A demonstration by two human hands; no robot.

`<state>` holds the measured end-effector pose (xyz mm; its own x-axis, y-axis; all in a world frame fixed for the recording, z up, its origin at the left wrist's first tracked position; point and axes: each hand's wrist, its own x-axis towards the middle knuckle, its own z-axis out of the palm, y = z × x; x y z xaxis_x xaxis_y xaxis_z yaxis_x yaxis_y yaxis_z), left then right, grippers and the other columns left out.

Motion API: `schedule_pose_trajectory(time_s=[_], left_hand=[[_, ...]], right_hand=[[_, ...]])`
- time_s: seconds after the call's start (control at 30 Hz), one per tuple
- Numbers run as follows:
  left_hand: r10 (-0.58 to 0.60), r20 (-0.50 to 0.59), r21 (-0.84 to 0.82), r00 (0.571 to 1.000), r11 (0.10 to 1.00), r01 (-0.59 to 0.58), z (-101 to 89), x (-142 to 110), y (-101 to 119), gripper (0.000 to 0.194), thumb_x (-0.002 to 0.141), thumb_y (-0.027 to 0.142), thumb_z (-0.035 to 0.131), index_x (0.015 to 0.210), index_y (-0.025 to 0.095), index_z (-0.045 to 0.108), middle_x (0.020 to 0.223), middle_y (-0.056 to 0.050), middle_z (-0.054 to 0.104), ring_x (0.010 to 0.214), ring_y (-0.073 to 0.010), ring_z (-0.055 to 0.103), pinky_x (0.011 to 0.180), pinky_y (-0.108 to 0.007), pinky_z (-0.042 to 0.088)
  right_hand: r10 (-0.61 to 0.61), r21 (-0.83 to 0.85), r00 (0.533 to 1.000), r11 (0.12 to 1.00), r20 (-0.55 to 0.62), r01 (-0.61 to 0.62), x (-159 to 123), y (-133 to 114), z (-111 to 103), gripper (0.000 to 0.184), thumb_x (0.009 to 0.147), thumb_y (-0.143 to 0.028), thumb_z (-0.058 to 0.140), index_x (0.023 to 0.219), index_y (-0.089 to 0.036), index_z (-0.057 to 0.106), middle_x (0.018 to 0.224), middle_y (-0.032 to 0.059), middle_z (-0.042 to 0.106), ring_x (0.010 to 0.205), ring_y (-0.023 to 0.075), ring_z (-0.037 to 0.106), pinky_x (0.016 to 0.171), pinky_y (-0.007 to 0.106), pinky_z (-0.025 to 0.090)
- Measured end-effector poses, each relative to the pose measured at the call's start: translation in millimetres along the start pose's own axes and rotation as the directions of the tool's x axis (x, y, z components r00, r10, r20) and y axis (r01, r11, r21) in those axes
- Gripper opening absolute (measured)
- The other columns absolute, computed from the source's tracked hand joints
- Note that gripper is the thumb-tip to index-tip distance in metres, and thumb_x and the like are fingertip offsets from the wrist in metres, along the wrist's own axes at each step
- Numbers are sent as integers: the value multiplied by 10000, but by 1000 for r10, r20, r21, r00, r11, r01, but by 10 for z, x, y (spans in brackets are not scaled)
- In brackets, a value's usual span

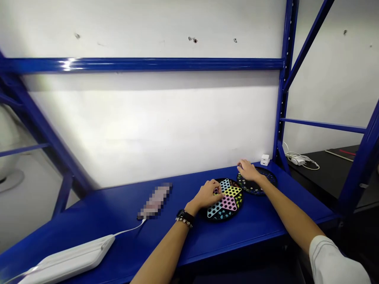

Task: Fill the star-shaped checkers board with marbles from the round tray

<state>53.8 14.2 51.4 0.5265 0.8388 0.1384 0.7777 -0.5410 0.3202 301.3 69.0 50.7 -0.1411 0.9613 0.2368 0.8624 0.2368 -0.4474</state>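
Note:
A round black Chinese checkers board (229,203) with a coloured star of holes lies on the blue tabletop, and small coloured pieces sit in its rim sections. Over its left side is my left hand (207,194), fingers curled with the thumb close to the index finger; whatever they may hold is hidden. My right hand (248,172) hovers over or rests at the left part of a round black tray (268,173), which has small pieces scattered in it. Its fingers are loosely bent and apart, with nothing visible in them.
On the left lie a pixelated flat object (155,201) and a white elongated device (74,256), joined by a white cable. White adapters (265,159) stand at the back right corner. Blue frame posts (281,98) and a crossbar (148,65) surround the blue table (124,213).

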Motion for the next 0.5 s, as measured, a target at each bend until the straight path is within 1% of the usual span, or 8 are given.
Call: schedule_pose_trajectory(time_s=[0.1, 0.17, 0.23, 0.3, 0.33, 0.37, 0.43, 0.5], left_hand=[[-27, -7, 7, 1000, 1000, 28, 10, 10, -14, 244, 835, 453, 526, 879, 225, 600, 1055, -45, 594, 976, -239, 542, 818, -350, 443], [-44, -24, 21, 999, 999, 44, 29, 18, -21, 257, 852, 459, 500, 906, 224, 588, 1040, -50, 594, 972, -238, 542, 807, -343, 443], [-53, -35, 31, 998, 998, 54, 51, 27, -29, 260, 868, 457, 479, 910, 221, 580, 1028, -50, 595, 968, -233, 544, 808, -337, 441], [-61, -44, 44, 997, 997, 63, 68, 37, -43, 254, 879, 447, 465, 908, 219, 572, 1024, -47, 599, 970, -232, 546, 810, -338, 437], [-72, -52, 55, 996, 996, 75, 73, 41, -53, 250, 882, 443, 462, 908, 219, 569, 1022, -48, 600, 973, -235, 546, 806, -341, 435], [-87, -62, 68, 994, 994, 91, 75, 44, -64, 245, 884, 439, 459, 906, 220, 566, 1022, -49, 601, 978, -241, 545, 800, -345, 433], [-117, -84, 89, 990, 988, 124, 73, 45, -87, 239, 888, 434, 450, 899, 223, 559, 1021, -52, 600, 987, -252, 542, 791, -356, 429], [-142, -98, 101, 985, 983, 152, 67, 38, -105, 230, 892, 427, 440, 897, 226, 552, 1022, -52, 599, 984, -257, 541, 789, -365, 428]], right_hand=[[84, 74, 994, 993, 67, -89, 22, 285, -192, 242, 943, -280, 407, 1069, -151, 569, 1025, 100, 654, 898, 185, 597, 792, 288, 422], [108, 91, 979, 988, 173, -125, 5, 405, -286, 244, 922, -315, 468, 1018, -133, 598, 929, 88, 679, 745, 152, 605, 696, 258, 431], [106, 85, 917, 985, 385, -150, -24, 448, -369, 276, 899, -376, 516, 950, -128, 626, 847, 73, 688, 606, 120, 582, 615, 244, 425], [107, 61, 807, 983, 581, -174, -59, 425, -453, 319, 864, -444, 562, 876, -136, 646, 779, 59, 688, 522, 107, 565, 562, 241, 420], [111, 46, 768, 983, 631, -180, -80, 398, -494, 338, 840, -471, 588, 835, -140, 653, 750, 57, 687, 508, 112, 569, 548, 242, 423], [120, 32, 745, 982, 656, -186, -107, 364, -533, 357, 819, -496, 608, 800, -143, 658, 724, 57, 683, 510, 122, 580, 539, 243, 430], [122, 25, 751, 983, 649, -181, -188, 289, -592, 391, 801, -533, 615, 764, -147, 664, 701, 60, 679, 534, 142, 598, 529, 244, 441], [86, 35, 792, 990, 605, -134, -311, 226, -607, 399, 825, -540, 578, 758, -157, 669, 728, 58, 682, 574, 146, 605, 538, 238, 445]])
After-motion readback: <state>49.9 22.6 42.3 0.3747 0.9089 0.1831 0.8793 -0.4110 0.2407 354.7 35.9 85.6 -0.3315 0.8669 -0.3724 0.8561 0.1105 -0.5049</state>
